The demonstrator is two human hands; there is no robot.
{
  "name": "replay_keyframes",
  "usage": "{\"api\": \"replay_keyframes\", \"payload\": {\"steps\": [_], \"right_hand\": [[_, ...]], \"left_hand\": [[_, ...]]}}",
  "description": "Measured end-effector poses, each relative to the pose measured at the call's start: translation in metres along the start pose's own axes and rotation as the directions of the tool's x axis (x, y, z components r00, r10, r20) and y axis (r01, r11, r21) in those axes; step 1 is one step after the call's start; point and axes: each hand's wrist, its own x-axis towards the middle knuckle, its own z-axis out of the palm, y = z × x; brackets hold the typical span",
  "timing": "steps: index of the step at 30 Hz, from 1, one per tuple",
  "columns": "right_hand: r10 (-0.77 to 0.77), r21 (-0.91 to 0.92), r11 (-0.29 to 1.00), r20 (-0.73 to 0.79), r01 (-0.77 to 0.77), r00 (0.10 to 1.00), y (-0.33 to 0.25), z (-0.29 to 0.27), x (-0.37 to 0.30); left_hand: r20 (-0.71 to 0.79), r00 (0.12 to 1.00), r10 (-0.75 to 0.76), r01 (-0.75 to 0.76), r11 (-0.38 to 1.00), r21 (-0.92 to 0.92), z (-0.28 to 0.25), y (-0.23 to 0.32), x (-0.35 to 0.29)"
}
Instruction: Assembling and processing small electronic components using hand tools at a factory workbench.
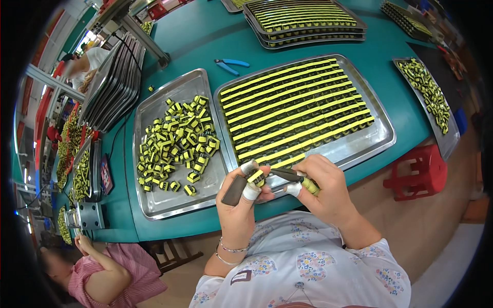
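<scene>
Head view: left hand [238, 209] pinches a yellow-black component [256, 178] and dark block [233, 191], right hand [329, 191] grips pliers [287, 175] close by!

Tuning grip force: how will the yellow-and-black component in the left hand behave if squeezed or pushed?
The yellow-and-black component looks stiff: blocky, undeformed in the left hand. Flat sides suggest sliding rather than rolling. Loose components lying at many angles hint it may topple.
</scene>
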Motion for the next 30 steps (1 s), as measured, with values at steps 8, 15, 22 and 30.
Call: {"api": "replay_keyframes", "payload": {"steps": [8, 15, 22, 30], "right_hand": [[0.229, 0.592, 0.77, 0.091, -0.237, 0.969, -0.01, 0.026, 0.004], [0.239, 0.743, 0.499, 0.377, -0.446, 0.895, -0.015, 0.025, 0.008], [0.204, 0.849, 0.356, 0.337, -0.391, 0.919, -0.011, 0.032, 0.004], [0.328, 0.767, 0.247, 0.508, -0.592, 0.796, -0.01, 0.032, 0.005]], "left_hand": [[0.068, 0.991, -0.112, 0.124, 0.974, -0.188, 0.003, 0.0, 0.001], [0.048, 0.992, -0.12, 0.126, 0.981, -0.146, 0.008, 0.001, -0.002], [0.026, 0.999, -0.04, 0.039, 0.998, 0.042, 0.001, -0.001, -0.001], [-0.029, 0.998, 0.061, -0.066, 0.779, -0.623, -0.017, 0.004, 0.008]]}}
